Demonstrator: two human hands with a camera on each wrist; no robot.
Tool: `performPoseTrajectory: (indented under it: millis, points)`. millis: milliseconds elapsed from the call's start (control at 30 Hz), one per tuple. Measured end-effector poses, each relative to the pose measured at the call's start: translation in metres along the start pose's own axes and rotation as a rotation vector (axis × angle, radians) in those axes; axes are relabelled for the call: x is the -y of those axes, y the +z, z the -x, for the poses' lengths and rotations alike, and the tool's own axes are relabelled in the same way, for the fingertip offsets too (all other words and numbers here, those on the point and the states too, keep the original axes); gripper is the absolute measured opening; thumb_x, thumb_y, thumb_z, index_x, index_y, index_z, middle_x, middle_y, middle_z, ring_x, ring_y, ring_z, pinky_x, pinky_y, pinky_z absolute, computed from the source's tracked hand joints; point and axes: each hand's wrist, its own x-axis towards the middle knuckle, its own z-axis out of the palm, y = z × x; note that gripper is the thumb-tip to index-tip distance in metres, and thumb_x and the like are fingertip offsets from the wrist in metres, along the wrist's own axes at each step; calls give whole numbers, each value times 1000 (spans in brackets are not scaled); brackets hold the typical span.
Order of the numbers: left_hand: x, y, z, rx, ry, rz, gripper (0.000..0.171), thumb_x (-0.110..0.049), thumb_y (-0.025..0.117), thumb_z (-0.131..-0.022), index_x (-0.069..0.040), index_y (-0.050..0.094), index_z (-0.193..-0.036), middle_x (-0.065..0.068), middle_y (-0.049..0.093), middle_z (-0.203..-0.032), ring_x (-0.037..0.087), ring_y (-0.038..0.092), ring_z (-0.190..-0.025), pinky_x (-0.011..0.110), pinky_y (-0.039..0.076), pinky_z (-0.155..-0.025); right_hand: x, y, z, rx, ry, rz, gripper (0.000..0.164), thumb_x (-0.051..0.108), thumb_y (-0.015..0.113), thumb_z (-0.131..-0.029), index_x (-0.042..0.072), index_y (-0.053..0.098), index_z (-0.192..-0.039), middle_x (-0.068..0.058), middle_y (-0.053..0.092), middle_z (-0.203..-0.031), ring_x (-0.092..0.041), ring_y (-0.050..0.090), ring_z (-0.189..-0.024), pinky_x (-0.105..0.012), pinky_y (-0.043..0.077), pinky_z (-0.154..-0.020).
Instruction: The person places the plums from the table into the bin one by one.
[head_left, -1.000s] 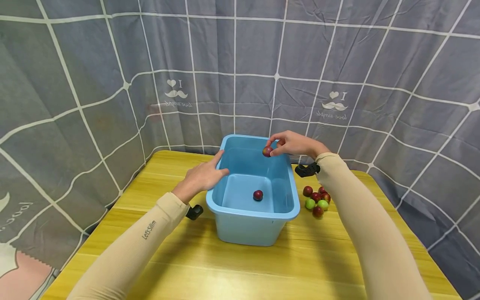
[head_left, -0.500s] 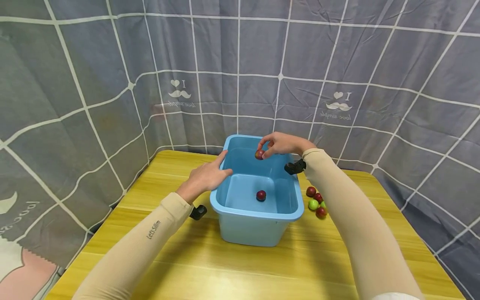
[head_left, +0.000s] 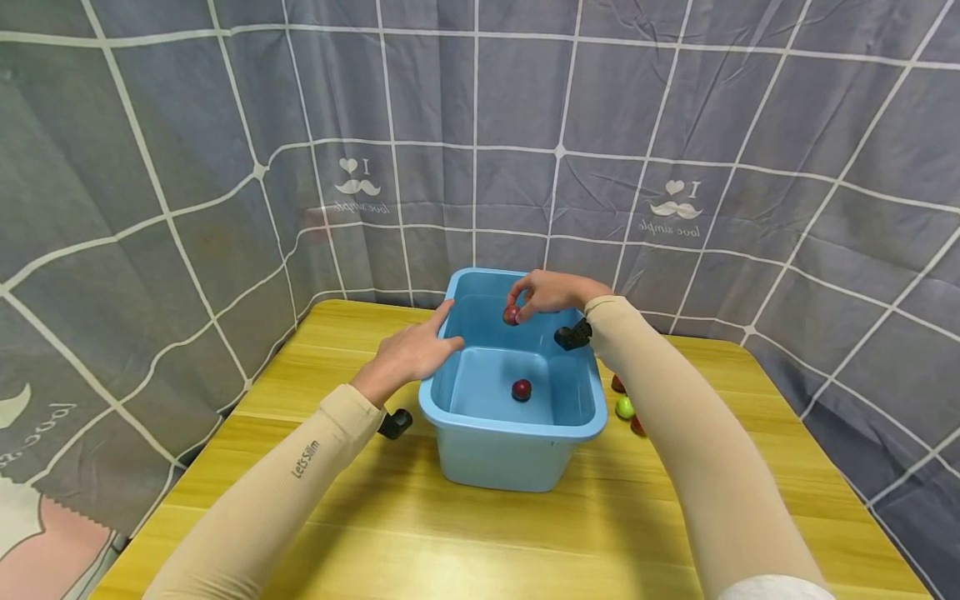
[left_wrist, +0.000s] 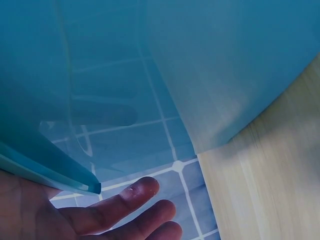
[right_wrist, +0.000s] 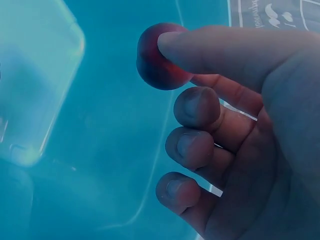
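Observation:
A dark red plum is pinched between the thumb and fingers of my right hand, inside the upper part of the blue plastic tub. In the right wrist view the thumb presses that plum, and the other fingers are bent below it. Another red plum lies on the tub's floor. My left hand rests over the tub's left rim, thumb to the inside. The left wrist view shows its fingers extended loosely outside the wall, apart from it.
Right of the tub, a green plum and red plums lie on the yellow wooden table, partly hidden by my right sleeve. A grey checked curtain hangs behind the table.
My right hand has moved left and slightly down over the tub with the plum. Its sleeve now covers more of the plums on the table. My left hand stays on the rim.

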Motion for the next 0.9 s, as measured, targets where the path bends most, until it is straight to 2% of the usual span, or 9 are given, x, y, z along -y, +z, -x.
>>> performPoseTrajectory:
  millis: [167,300,600,733,900]
  points:
    - [-1,0,-1,2,0,-2,78,-57,41,-96,-38,5,-163,12,52,-150,30,63,-103,39,47,-65,0,1,-2,-4,5,31,31,21,69,-95,11,66,-124,-10,67,-104,-23,60,-90,-32,52,-77]
    - [-3,0,0,1,-2,-7,78,-57,41,-96,-37,5,-163,12,55,-146,30,64,-103,41,47,-66,0,1,0,-9,0,57,37,21,68,-96,7,63,-131,-10,65,-102,-24,56,-87,-31,47,-73]
    - [-4,-2,0,-2,-7,-7,78,-57,41,-96,-38,5,-163,12,55,-147,31,63,-106,41,46,-68,-1,-6,15,-35,-39,67,30,23,69,-96,14,68,-124,-7,65,-94,-22,53,-84,-33,42,-73]
    - [-3,-2,1,0,-7,-3,79,-57,41,-96,-38,5,-163,12,53,-149,32,62,-108,41,46,-68,-1,-9,24,-40,-66,70,28,22,69,-96,14,68,-123,-6,60,-82,-19,48,-75,-33,40,-70]
    - [-2,-2,1,4,-5,4,79,-58,41,-96,-38,4,-163,12,50,-152,33,62,-111,41,47,-69,-5,-10,37,-70,-77,57,28,21,69,-95,13,68,-122,-6,57,-78,-19,49,-74,-33,41,-71]
